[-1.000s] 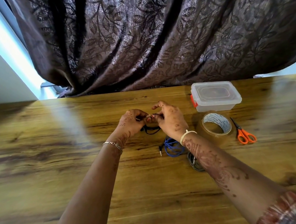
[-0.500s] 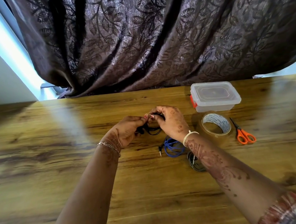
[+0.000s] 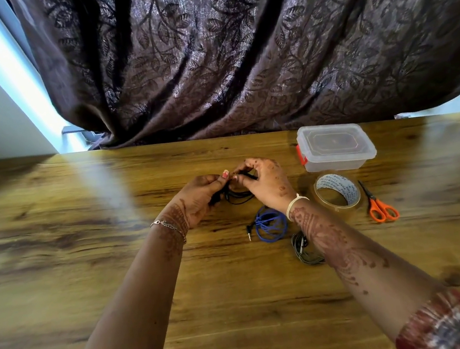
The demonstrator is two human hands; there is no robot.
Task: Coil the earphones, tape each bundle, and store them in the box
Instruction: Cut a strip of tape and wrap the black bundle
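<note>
Head view: left hand (image 3: 197,199) and right hand (image 3: 265,184) both pinch the black earphones (image 3: 237,196) above the bench (image 3: 90,280). Blue coil (image 3: 270,224) lies just nearer; closed box (image 3: 336,145) sits far right.

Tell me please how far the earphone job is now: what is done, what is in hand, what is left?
Done: the blue earphones and grey earphones lie coiled on the table; tape on them cannot be seen. In hand: the left hand and right hand work the black earphones. Left: taping with the tape roll and scissors, then storing all in the box, lid on.
</note>
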